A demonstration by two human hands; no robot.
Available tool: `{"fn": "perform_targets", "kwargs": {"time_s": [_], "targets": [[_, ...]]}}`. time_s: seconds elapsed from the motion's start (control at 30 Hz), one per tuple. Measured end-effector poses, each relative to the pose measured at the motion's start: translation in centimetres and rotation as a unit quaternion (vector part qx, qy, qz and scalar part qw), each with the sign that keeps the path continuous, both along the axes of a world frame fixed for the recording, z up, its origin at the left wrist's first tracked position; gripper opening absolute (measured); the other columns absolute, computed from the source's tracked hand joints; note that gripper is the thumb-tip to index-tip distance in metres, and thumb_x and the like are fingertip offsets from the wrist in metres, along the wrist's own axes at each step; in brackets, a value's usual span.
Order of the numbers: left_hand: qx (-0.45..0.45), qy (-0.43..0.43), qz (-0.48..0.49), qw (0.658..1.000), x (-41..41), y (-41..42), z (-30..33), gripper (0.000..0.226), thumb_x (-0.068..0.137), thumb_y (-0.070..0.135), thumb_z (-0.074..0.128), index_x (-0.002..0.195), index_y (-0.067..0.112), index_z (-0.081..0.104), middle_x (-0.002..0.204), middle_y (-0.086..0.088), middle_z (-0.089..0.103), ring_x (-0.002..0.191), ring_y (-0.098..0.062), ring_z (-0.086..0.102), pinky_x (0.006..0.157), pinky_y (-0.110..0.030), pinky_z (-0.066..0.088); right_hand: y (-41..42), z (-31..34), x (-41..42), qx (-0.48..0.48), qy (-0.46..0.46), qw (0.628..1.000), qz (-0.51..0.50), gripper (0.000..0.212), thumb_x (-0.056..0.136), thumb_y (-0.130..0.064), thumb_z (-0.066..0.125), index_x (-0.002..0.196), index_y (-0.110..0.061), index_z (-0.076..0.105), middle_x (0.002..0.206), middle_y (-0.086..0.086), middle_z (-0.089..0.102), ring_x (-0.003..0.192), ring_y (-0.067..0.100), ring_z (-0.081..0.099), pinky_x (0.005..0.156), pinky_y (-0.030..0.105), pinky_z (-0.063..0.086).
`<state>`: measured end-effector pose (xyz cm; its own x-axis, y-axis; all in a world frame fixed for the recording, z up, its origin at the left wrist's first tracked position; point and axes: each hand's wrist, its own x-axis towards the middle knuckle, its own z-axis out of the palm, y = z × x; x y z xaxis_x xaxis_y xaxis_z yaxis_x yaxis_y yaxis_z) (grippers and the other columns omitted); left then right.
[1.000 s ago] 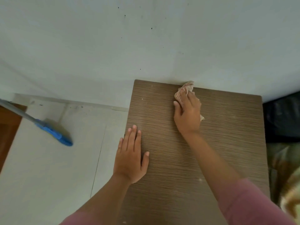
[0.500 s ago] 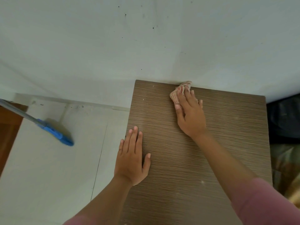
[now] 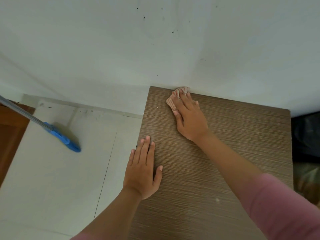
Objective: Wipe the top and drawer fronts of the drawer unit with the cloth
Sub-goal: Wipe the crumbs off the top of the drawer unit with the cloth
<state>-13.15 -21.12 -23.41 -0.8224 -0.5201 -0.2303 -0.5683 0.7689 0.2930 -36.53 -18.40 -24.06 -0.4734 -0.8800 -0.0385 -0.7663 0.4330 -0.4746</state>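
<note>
The drawer unit's brown, finely striped top [image 3: 242, 135] fills the lower right of the head view and stands against the white wall. My right hand [image 3: 190, 116] presses a crumpled pinkish cloth [image 3: 171, 101] flat onto the top at its far edge, near the back left corner, with the fingers stretched over it. Most of the cloth is hidden under the hand. My left hand [image 3: 142, 170] lies flat with straight fingers on the top's left edge. A few pale crumbs lie on the surface. The drawer fronts are out of sight.
A blue mop head on a grey pole [image 3: 65, 141] rests on the pale tiled floor [image 3: 52, 179] to the left. A brown wooden door [image 3: 8, 135] is at the far left. Dark objects [image 3: 306, 135] sit beside the unit's right side.
My right hand has slid the cloth leftward along the top's back edge toward the left corner. My left hand has stayed in place.
</note>
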Motion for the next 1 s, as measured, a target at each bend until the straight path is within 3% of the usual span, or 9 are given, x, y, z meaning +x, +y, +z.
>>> {"fn": "perform_targets", "kwargs": {"time_s": [0.37, 0.6, 0.73, 1.0], "targets": [[-0.001, 0.025, 0.003, 1.000, 0.2, 0.0, -0.2, 0.069, 0.088, 0.045, 0.034, 0.145, 0.009, 0.018, 0.155, -0.007, 0.011, 0.143, -0.019, 0.001, 0.115, -0.037, 0.003, -4.7, 0.3, 0.7, -0.021, -0.007, 0.994, 0.107, 0.049, 0.097, -0.020, 0.041, 0.145, -0.020, 0.032, 0.155, 0.003, 0.025, 0.143, 0.028, 0.019, 0.112, 0.048, 0.019], [0.026, 0.076, 0.003, 0.997, 1.1, 0.2, -0.1, 0.063, 0.090, 0.036, 0.037, 0.143, 0.005, 0.022, 0.153, -0.012, 0.018, 0.142, -0.023, 0.009, 0.110, -0.044, 0.007, -4.3, 0.5, 2.3, -0.044, -0.105, 0.989, 0.098, 0.051, 0.092, -0.010, 0.046, 0.140, -0.025, 0.041, 0.154, -0.003, 0.029, 0.144, 0.023, 0.018, 0.114, 0.050, 0.010], [0.023, 0.105, -0.009, 0.994, 4.8, 1.4, 0.1, 0.061, 0.090, 0.033, 0.039, 0.142, 0.004, 0.025, 0.153, -0.011, 0.019, 0.143, -0.022, 0.009, 0.109, -0.047, 0.007, -2.7, 1.0, 5.0, -0.055, -0.159, 0.984, 0.065, 0.052, 0.088, -0.002, 0.050, 0.134, -0.026, 0.050, 0.150, -0.008, 0.034, 0.143, 0.017, 0.021, 0.115, 0.046, 0.007], [0.044, 0.073, -0.022, 0.996, 16.1, 7.3, -0.8, 0.062, 0.090, 0.036, 0.037, 0.143, 0.006, 0.025, 0.154, -0.008, 0.016, 0.142, -0.021, 0.011, 0.105, -0.053, 0.012, 2.1, 0.7, 12.3, -0.072, -0.166, 0.982, 0.046, 0.051, 0.085, 0.000, 0.053, 0.129, -0.026, 0.054, 0.148, -0.011, 0.037, 0.141, 0.015, 0.024, 0.114, 0.043, 0.010]]}}
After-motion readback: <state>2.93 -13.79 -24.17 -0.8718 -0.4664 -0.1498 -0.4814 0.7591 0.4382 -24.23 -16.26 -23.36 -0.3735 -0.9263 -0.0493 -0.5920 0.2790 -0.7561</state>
